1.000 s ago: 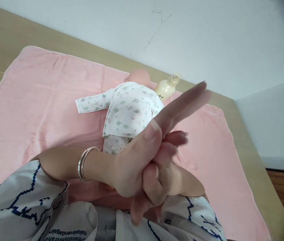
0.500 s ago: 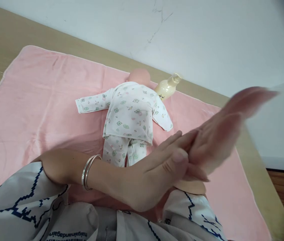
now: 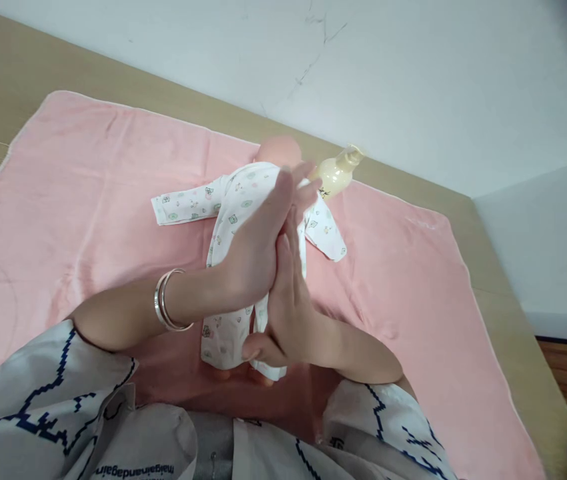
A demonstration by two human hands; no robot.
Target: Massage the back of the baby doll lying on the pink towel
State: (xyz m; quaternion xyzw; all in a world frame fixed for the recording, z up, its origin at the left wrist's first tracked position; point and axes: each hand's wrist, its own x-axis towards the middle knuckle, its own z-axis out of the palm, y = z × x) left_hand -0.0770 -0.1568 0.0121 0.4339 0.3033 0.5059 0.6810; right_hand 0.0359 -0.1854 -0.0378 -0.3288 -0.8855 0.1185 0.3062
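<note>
Two hands pressed together over a doll

The left hand (image 3: 253, 250) and the right hand (image 3: 291, 310) are up in the air with their palms touching. The right hand is flat. Its long fingers are straight and close together, and its thumb pokes out to the side. The left hand's thumb points up. Its other fingers are blurry and partly hidden, but the tips I can see are a little bit apart. I cannot tell what is between the palms. Two silver bracelets (image 3: 157, 301) go around the left wrist.

The baby doll (image 3: 236, 200) lies on a pink blanket (image 3: 113, 187), behind and below the hands. It wears a white top and white pants with little pictures on them. Its arms stick out, and its feet peek out near the person's lap. The hands hide part of its tummy and legs. A pale yellow pump bottle (image 3: 337, 176) is near the doll's head, leaning to the right.
</note>
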